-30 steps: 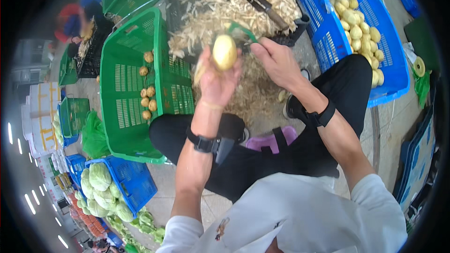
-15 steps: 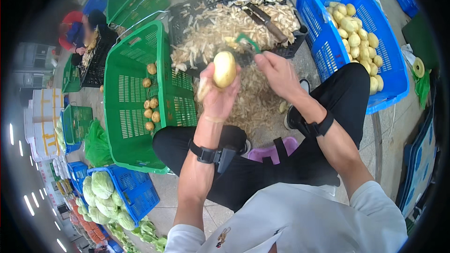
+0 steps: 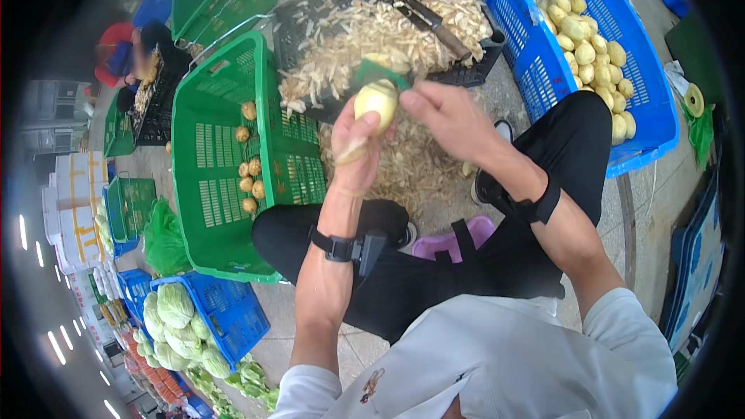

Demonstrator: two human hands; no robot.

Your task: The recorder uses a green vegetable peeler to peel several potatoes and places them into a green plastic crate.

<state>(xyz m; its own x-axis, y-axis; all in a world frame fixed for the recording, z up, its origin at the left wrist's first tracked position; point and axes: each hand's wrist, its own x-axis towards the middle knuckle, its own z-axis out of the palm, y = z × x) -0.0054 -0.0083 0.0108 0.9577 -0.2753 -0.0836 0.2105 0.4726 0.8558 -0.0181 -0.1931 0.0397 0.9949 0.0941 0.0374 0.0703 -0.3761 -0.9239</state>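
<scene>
A pale, mostly peeled potato point(image 3: 375, 106) is gripped in my left hand point(image 3: 353, 146), which has its fingers wrapped round it. My right hand point(image 3: 450, 120) is closed on a green peeler point(image 3: 380, 74), blurred by motion, at the far end of the potato. A strip of peel hangs over my left wrist. Beyond both hands, a heap of peelings point(image 3: 334, 50) lies on an upturned black crate point(image 3: 295, 23). On the heap rests a knife point(image 3: 438, 29) with a brown handle.
A green crate point(image 3: 260, 124) at left holds several unpeeled potatoes point(image 3: 247, 184). Peeled potatoes point(image 3: 587, 46) fill part of a blue crate point(image 3: 518, 54) at right. More peelings cover the floor between my feet. Cabbages point(image 3: 177, 322) sit lower left. A person point(image 3: 128, 58) works at far left.
My right hand has moved left and slightly down, bringing the peeler to the potato. The potato has tilted in my left hand, whose thumb now lies across its near side.
</scene>
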